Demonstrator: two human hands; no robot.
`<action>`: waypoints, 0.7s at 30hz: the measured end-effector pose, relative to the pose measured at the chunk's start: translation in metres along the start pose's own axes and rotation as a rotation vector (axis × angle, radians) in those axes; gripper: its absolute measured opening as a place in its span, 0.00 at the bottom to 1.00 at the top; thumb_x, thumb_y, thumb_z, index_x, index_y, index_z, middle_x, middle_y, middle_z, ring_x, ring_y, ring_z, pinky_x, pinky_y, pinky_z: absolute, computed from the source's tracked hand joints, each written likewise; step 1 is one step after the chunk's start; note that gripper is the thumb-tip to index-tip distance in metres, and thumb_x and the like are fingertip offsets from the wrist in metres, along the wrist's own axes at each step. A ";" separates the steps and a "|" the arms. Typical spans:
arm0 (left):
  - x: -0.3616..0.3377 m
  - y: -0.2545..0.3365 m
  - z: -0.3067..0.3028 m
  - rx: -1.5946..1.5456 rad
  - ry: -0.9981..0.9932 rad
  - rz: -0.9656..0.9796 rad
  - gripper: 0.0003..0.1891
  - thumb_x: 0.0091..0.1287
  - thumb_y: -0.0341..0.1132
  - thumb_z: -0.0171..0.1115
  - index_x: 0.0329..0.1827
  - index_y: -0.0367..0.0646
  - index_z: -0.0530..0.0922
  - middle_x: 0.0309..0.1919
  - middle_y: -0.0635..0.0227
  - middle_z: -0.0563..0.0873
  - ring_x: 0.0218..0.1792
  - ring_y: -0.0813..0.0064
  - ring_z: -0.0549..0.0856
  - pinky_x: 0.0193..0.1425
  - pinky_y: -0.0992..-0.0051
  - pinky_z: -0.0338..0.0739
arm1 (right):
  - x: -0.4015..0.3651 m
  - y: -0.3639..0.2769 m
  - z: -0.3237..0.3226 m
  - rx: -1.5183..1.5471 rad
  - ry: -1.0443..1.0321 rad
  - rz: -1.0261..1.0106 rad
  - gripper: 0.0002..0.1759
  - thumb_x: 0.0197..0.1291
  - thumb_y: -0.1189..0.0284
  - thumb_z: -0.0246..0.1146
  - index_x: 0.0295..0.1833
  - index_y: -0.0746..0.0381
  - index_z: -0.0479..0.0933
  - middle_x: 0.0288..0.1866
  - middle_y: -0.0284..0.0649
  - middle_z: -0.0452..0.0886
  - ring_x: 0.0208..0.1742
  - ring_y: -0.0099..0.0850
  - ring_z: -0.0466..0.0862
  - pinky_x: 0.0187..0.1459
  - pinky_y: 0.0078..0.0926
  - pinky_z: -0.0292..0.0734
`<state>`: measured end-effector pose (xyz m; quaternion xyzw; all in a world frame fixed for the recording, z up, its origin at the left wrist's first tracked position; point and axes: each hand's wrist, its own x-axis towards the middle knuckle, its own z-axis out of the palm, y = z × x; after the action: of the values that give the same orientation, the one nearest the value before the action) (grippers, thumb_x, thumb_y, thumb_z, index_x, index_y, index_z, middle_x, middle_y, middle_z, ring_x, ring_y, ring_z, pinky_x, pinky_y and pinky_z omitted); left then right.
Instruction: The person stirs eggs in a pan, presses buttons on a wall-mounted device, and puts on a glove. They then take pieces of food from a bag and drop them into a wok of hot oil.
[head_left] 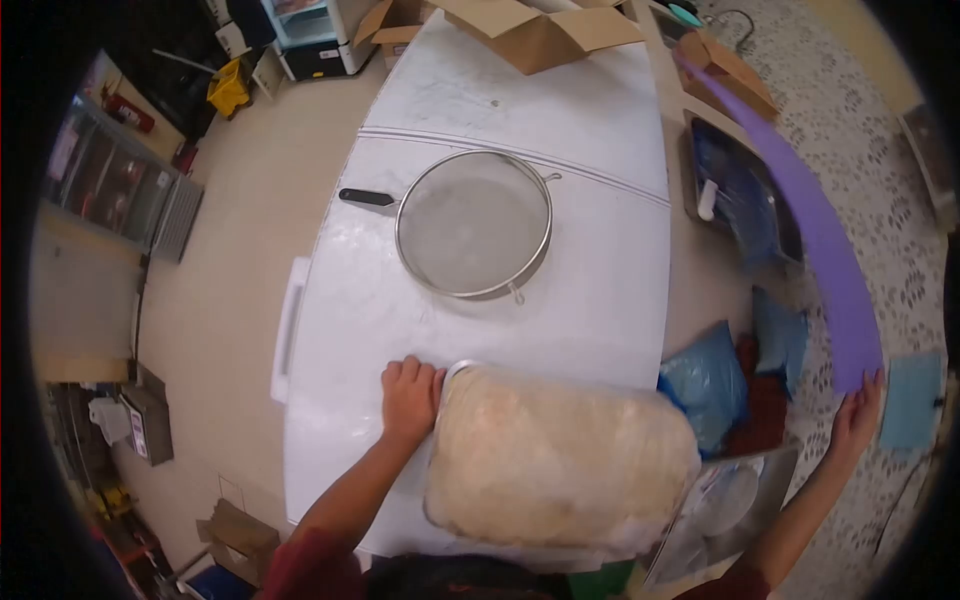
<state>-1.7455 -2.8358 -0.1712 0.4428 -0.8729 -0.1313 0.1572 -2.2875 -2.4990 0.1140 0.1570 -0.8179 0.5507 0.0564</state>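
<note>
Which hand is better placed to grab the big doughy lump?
Probably the left hand: it rests against the edge of the doughy lump. The right hand is off to the side, busy holding the purple strip.

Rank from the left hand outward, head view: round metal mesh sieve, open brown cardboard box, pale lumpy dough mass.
1. Pale lumpy dough mass, beside the left hand, at its right.
2. Round metal mesh sieve, ahead, midway along the white table.
3. Open brown cardboard box, at its far end.
</note>
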 end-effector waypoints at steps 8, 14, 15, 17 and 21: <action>-0.016 -0.014 0.005 -0.232 0.029 0.073 0.16 0.77 0.41 0.49 0.35 0.41 0.79 0.39 0.60 0.79 0.40 0.58 0.76 0.48 0.59 0.69 | -0.294 -0.013 -0.152 0.686 0.004 0.198 0.41 0.64 0.81 0.58 0.82 0.55 0.54 0.79 0.49 0.62 0.75 0.40 0.68 0.76 0.42 0.63; -0.013 -0.050 -0.109 -1.838 -0.371 -0.448 0.23 0.81 0.51 0.45 0.59 0.40 0.76 0.52 0.65 0.82 0.50 0.70 0.81 0.49 0.70 0.79 | -0.397 0.001 -0.151 0.618 -0.078 0.389 0.43 0.61 0.83 0.59 0.81 0.55 0.54 0.57 0.48 0.80 0.54 0.35 0.84 0.57 0.31 0.82; -0.020 -0.052 -0.124 -1.790 -0.327 -0.497 0.24 0.80 0.50 0.48 0.65 0.38 0.74 0.55 0.64 0.82 0.53 0.69 0.81 0.54 0.70 0.80 | -0.395 0.016 -0.149 0.556 -0.152 0.422 0.41 0.61 0.84 0.58 0.80 0.55 0.56 0.55 0.47 0.81 0.53 0.34 0.84 0.56 0.30 0.82; -0.029 -0.104 -0.144 -1.630 -0.436 -0.032 0.28 0.78 0.46 0.54 0.73 0.38 0.67 0.59 0.61 0.81 0.58 0.65 0.80 0.58 0.66 0.81 | -0.384 0.026 -0.148 0.361 -0.280 0.508 0.37 0.62 0.85 0.58 0.77 0.56 0.60 0.52 0.45 0.82 0.50 0.32 0.85 0.53 0.29 0.83; -0.049 -0.134 -0.232 -2.058 -0.898 -0.208 0.38 0.71 0.64 0.54 0.70 0.40 0.71 0.58 0.49 0.82 0.52 0.55 0.85 0.46 0.56 0.85 | -0.340 0.025 -0.123 -0.127 -0.493 0.485 0.24 0.61 0.79 0.63 0.63 0.53 0.75 0.43 0.37 0.81 0.38 0.24 0.82 0.37 0.23 0.80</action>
<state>-1.5294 -2.8935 -0.0152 0.0857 -0.2859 -0.9483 0.1077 -1.9845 -2.3119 0.0498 0.0826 -0.8529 0.4417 -0.2659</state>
